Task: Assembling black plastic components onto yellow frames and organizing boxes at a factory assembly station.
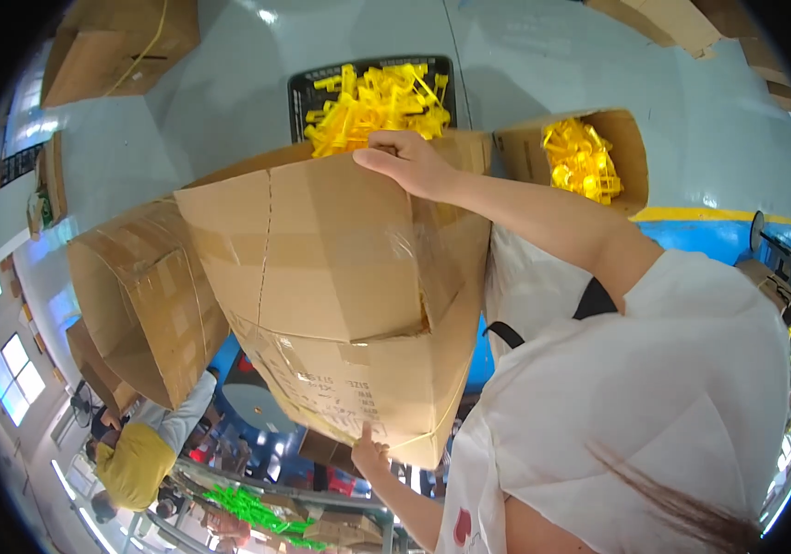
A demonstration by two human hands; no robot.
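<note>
A large brown cardboard box (pixel 321 249), taped and scuffed, fills the middle of the view. Its upper edge overlaps the near side of a black plastic crate (pixel 295 102), heaped with yellow plastic pieces (pixel 381 106). My right hand (pixel 414 168) is closed over this edge, thumb on the outer face and fingers hooked behind. At the opposite end, my left hand (pixel 373 454) grips the box's lower edge, one digit lying on the cardboard and the others curled. A thin yellow strap runs round that end. The inside of the box is hidden.
An open carton (pixel 631 162) with more yellow pieces stands to the right of the crate. Another open carton (pixel 141 300) stands left of the large box. A third carton (pixel 118 51) is at the upper left. A person in a yellow top (pixel 137 466) is at the lower left.
</note>
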